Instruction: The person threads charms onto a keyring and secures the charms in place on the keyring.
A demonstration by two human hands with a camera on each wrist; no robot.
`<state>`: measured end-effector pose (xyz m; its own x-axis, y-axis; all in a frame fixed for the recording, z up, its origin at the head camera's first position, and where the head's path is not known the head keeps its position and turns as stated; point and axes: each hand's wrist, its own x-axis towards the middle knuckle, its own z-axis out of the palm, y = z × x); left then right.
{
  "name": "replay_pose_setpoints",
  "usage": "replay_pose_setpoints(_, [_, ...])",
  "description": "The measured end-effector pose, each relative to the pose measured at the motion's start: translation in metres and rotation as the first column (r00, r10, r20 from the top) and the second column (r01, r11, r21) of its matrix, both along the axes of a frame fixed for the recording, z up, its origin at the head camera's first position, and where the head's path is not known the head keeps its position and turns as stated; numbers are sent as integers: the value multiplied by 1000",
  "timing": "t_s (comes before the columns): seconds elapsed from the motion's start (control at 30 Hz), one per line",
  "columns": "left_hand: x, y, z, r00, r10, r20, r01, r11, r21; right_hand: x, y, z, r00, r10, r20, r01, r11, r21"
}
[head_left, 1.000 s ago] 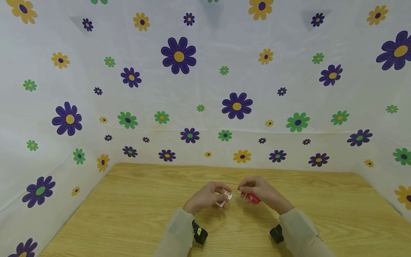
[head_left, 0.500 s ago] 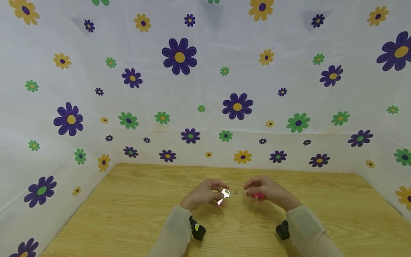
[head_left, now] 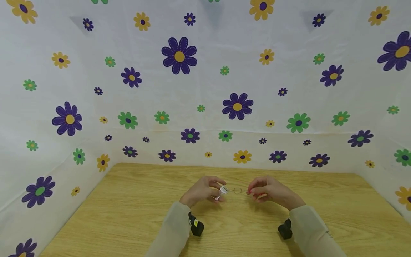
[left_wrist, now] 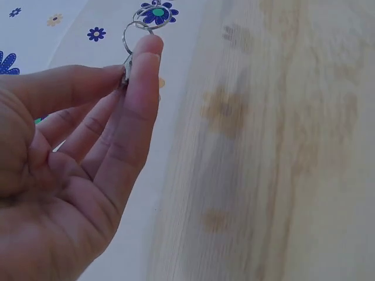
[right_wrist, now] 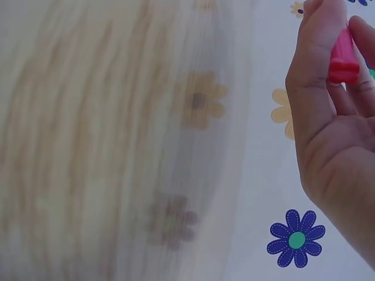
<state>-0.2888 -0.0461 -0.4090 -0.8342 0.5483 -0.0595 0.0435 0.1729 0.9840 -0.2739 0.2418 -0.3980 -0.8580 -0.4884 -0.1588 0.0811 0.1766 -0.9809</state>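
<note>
Above the wooden table (head_left: 128, 214), my left hand (head_left: 202, 191) pinches a silver key (head_left: 223, 191) on its ring (left_wrist: 139, 28); my right hand (head_left: 269, 191) pinches a red tag (right_wrist: 341, 55) (partly hidden). I'd keep both 2 pinches firm and pull level.

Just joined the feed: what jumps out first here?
Two hands meet over the middle of the wooden table: the left hand pinches a silver key on a ring, the right hand holds a red piece. A flowered sheet walls them in.
</note>
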Motion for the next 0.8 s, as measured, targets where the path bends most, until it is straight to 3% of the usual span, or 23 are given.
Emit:
replay_pose_setpoints(0.3, [-8,-1,-1,999,36,-20,-37,999,-29,-3,0,-3,999,-6,31,7,999,-34])
replay_pose_setpoints(0.8, [-20,2,-6,998,31,-49,-35,996,-77,-11,-3,-6,999,-38,14,37,996,76])
